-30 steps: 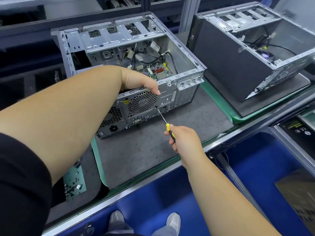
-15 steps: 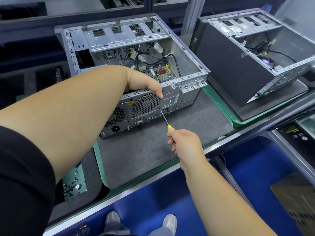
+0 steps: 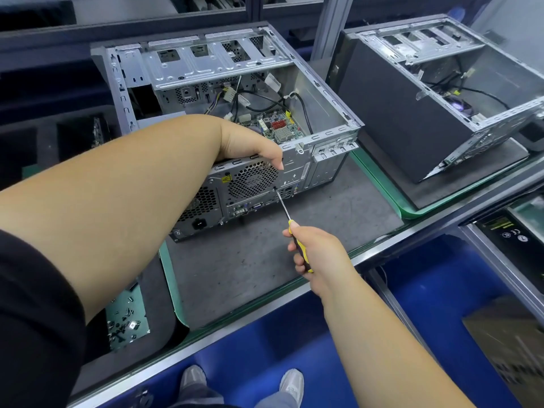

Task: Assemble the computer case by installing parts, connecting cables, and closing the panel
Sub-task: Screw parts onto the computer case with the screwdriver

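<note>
An open grey computer case (image 3: 329, 113) lies on its side on a grey mat, rear panel facing me, with its motherboard (image 3: 278, 129) and loose cables visible inside. My left hand (image 3: 250, 145) grips the top edge of the rear panel above the round fan grille (image 3: 251, 179), thumb hooked down over the metal. My right hand (image 3: 315, 254) holds a yellow-and-black screwdriver (image 3: 284, 206). Its tip touches the rear panel at the grille's lower right corner. My left forearm hides the case's left part.
A second open case (image 3: 391, 113) stands on a green-edged mat at the right. A small tray of screws (image 3: 126, 318) sits at the lower left. The grey mat (image 3: 265, 260) stretches in front of the case to the bench's metal front rail (image 3: 382, 251). Dark foam trays lie at far left.
The view has shifted slightly; both hands keep their hold. The screwdriver tip stays at the same spot by the fan grille.
</note>
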`<action>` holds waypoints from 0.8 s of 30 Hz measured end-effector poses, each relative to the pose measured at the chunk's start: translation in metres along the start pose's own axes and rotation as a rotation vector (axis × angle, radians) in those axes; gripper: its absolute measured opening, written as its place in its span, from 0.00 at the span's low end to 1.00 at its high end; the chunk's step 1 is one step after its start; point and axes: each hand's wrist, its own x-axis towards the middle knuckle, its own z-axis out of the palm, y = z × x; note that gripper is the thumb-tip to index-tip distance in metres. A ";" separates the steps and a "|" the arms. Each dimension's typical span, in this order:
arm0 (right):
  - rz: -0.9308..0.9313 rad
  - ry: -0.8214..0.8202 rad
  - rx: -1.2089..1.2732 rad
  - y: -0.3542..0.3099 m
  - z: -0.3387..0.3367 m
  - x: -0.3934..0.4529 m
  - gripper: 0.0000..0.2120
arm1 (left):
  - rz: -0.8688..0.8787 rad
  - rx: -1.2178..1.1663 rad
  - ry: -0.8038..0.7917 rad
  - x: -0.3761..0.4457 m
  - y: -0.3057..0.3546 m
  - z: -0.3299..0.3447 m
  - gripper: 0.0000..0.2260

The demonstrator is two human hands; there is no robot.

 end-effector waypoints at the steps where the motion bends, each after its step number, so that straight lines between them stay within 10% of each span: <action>1: 0.056 -0.063 0.114 0.000 -0.001 0.001 0.13 | 0.009 0.024 0.000 0.000 0.002 0.001 0.26; 6: 0.250 -0.409 0.499 0.001 0.001 -0.003 0.24 | 0.024 0.047 0.024 -0.006 0.004 0.002 0.26; 10: 0.169 -0.321 0.361 0.000 0.006 -0.003 0.21 | 0.041 0.092 0.028 -0.005 0.006 0.002 0.25; 15: -0.359 0.312 -1.018 -0.003 0.008 -0.009 0.19 | 0.030 0.056 -0.039 0.000 -0.003 -0.006 0.14; 17: -0.462 0.385 -1.146 -0.003 0.007 -0.011 0.18 | 0.038 0.045 -0.044 0.002 -0.005 -0.007 0.08; 20: -0.373 0.249 -0.829 -0.003 0.006 -0.008 0.21 | 0.055 0.053 -0.048 0.002 -0.006 -0.007 0.16; 24: 0.076 -0.228 0.248 -0.005 0.005 -0.010 0.19 | 0.050 0.071 -0.070 0.005 -0.005 -0.006 0.22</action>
